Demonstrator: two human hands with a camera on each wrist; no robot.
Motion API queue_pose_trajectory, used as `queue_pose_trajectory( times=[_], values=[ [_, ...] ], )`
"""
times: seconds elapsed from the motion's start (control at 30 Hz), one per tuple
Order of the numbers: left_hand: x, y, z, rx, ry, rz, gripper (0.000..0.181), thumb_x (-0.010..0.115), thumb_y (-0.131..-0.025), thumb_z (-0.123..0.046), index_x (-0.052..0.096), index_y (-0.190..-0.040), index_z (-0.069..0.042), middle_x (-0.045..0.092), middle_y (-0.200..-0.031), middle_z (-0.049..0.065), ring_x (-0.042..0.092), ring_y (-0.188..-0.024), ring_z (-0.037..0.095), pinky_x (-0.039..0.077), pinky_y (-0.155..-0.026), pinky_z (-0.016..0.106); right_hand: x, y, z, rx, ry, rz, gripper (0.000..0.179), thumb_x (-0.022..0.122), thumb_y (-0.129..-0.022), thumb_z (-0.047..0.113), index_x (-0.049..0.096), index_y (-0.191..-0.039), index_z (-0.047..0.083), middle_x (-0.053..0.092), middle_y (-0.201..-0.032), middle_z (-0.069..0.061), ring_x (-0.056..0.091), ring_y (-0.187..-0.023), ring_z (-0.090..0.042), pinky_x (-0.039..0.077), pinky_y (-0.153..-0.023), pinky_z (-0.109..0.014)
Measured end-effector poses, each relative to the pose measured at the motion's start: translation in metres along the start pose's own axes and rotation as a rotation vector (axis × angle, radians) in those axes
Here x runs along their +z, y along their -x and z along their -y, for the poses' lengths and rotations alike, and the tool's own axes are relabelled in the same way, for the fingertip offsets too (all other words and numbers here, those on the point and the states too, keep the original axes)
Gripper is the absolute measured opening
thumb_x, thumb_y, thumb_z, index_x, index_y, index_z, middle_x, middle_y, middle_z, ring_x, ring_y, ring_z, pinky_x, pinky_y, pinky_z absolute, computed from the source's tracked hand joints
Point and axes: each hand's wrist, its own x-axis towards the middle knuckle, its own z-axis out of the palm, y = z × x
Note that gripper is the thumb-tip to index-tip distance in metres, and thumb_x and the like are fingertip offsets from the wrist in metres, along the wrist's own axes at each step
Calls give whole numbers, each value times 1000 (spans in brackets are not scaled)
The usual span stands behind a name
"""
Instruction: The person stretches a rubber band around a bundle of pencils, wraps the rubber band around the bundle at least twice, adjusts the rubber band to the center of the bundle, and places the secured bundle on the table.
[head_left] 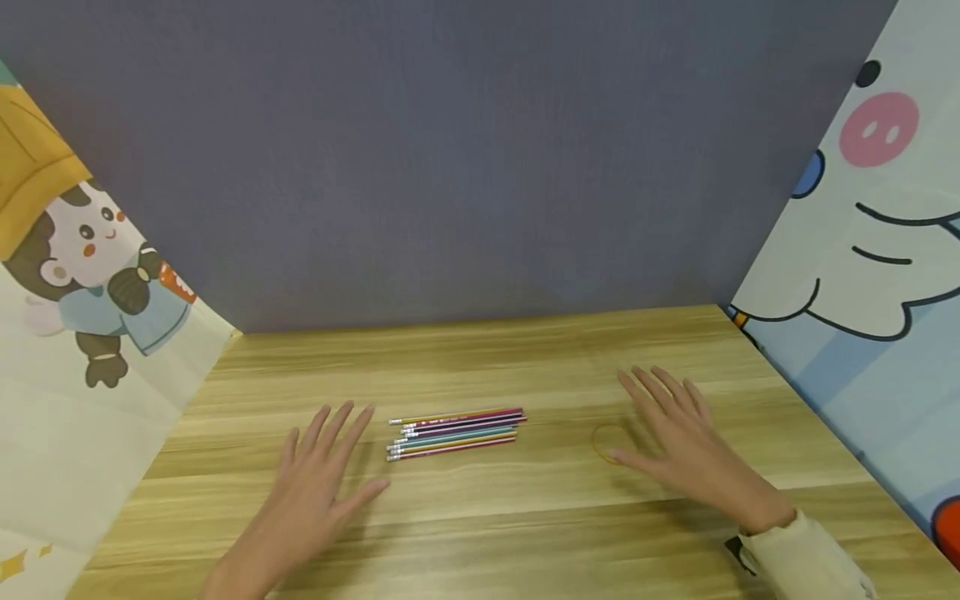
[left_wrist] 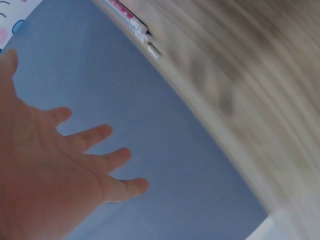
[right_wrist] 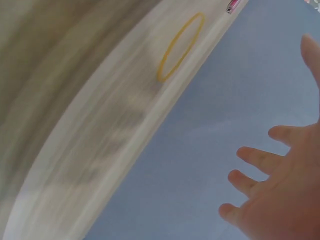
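Note:
Several pencils (head_left: 457, 433) in red, yellow, teal and dark colours lie side by side on the wooden table, their eraser ends toward the left. My left hand (head_left: 318, 492) is just left of them, fingers spread and holding nothing; in the left wrist view a few pencil ends (left_wrist: 132, 22) show at the top. To the right of the pencils lies a thin yellow rubber band (right_wrist: 181, 47), a loose loop on the table. My right hand (head_left: 686, 454) hovers beside that band with its fingers spread, its thumb over the loop's edge in the head view, gripping nothing.
A grey upright panel (head_left: 465, 167) stands along the back edge of the wooden table (head_left: 480, 533). Cartoon-printed sheets flank it, one at the left (head_left: 90, 358) and one at the right (head_left: 840, 267). A small black piece (head_left: 741, 554) shows by the right cuff.

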Motion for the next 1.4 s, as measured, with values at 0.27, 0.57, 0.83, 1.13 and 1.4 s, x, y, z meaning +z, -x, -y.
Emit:
queue_pose_trajectory(
  times=[0.27, 0.57, 0.83, 1.13, 1.4],
  values=[
    [-3, -5, 4, -28, 208, 46, 76, 62, -98, -35, 18, -159, -30, 22, -163, 11, 13, -149, 43, 10, -116, 73, 4, -16, 8, 47, -240, 104, 91, 69, -91, 50, 15, -160, 27, 21, -164, -9, 13, -150, -38, 15, -116, -70],
    [3, -20, 6, -46, 556, 95, 58, 41, -109, -27, 15, -160, -29, 15, -165, 9, 13, -149, 43, 16, -112, 76, 6, -39, 19, 42, -486, 147, 67, 53, -104, 35, 14, -159, 33, 20, -163, -7, 17, -149, -36, 23, -112, -72],
    [12, -36, 6, -160, 1029, 154, 55, 6, -110, -38, 5, -160, -16, 8, -165, 16, 7, -150, 41, 4, -120, 66, 16, -57, 28, 103, -851, 201, 47, 23, -112, 33, 17, -158, 32, 30, -160, -6, 25, -147, -35, 25, -115, -68],
    [30, -56, 6, -253, 1480, 52, 68, 6, -107, -51, 8, -159, -6, 17, -162, 19, 9, -151, 37, -1, -125, 52, 43, -85, 37, 210, -1119, 282, 58, 17, -107, 54, 23, -157, 25, 32, -159, -9, 20, -150, -29, 9, -123, -59],
    [44, -69, 8, -482, 1719, -29, 79, 20, -104, -62, 15, -158, -6, 22, -161, 20, 20, -150, 30, 7, -127, 39, 80, -95, 45, 307, -1338, 187, 63, 22, -107, 55, 22, -155, 14, 31, -159, -18, 22, -149, -28, 6, -126, -50]
  ],
)
